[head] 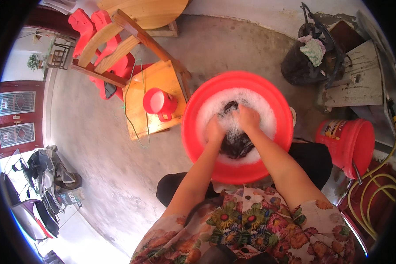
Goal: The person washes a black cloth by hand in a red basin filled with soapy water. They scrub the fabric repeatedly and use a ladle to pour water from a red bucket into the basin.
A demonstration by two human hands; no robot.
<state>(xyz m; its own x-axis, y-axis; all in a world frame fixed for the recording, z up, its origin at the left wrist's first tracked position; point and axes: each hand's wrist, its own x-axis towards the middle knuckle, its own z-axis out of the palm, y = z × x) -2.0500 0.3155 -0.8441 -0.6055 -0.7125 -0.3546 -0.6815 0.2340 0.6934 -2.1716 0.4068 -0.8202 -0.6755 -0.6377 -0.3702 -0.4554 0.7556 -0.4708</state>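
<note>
A red plastic basin (237, 77) stands before me between my knees, with white suds (264, 105) inside. Dark wet cloth (236, 147) lies in the foam, and part of it shows between and beyond my hands. My left hand (215, 129) is at the left of the suds, its fingers partly hidden by foam. Opposite it, my right hand (248, 117) is curled with its knuckles up, closed on the dark cloth near the middle of the basin. Foam hides the rest of the cloth.
Left of the basin, a wooden chair (135, 95) holds a red mug (170, 104) and a green wire hanger (125, 107). Behind it are red plastic chairs (114, 59). A red bucket (345, 145) lies tipped at right, near a yellow hose (363, 201). A motor scooter (49, 181) stands far left.
</note>
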